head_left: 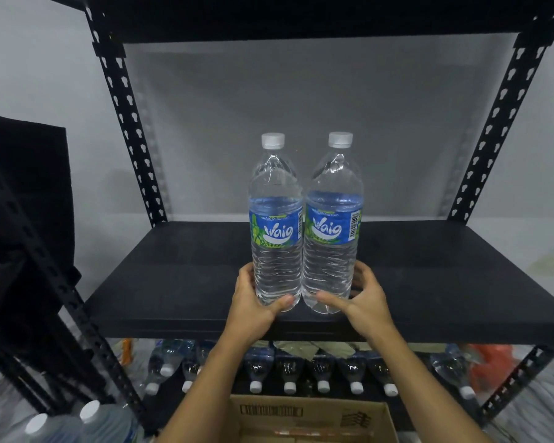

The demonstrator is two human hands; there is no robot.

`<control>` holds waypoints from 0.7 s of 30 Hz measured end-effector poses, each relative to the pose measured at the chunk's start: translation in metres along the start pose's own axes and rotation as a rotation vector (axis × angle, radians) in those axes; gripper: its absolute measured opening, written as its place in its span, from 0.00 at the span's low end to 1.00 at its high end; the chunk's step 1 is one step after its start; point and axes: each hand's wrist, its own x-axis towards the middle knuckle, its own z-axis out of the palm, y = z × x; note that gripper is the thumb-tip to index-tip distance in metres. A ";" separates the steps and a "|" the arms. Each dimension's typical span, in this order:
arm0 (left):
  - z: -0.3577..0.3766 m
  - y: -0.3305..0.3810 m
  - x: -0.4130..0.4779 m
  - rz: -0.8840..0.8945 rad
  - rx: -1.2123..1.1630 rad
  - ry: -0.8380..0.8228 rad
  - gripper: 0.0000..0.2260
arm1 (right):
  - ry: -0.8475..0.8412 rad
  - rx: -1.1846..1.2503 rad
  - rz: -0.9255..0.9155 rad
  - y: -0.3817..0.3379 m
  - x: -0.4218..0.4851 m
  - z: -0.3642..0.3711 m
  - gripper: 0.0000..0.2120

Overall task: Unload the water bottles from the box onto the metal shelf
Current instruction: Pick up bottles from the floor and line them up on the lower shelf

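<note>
Two clear water bottles with blue labels and white caps stand upright, side by side and touching, at the front middle of the black metal shelf (429, 282). My left hand (253, 302) wraps the base of the left bottle (275, 219). My right hand (365, 302) cups the base of the right bottle (333, 219), thumb across its front. The cardboard box (307, 417) sits open below my forearms at the bottom edge.
Several more bottles (288, 369) lie on the lower shelf level, caps facing me. Two bottle tops (90, 414) show at the bottom left. Black slotted uprights (125, 116) frame the shelf. A dark cloth (23, 187) hangs at the left. Something orange (490, 362) sits lower right.
</note>
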 end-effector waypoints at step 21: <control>-0.006 0.003 -0.002 -0.006 -0.006 -0.041 0.42 | 0.028 -0.138 -0.047 -0.001 -0.005 0.009 0.50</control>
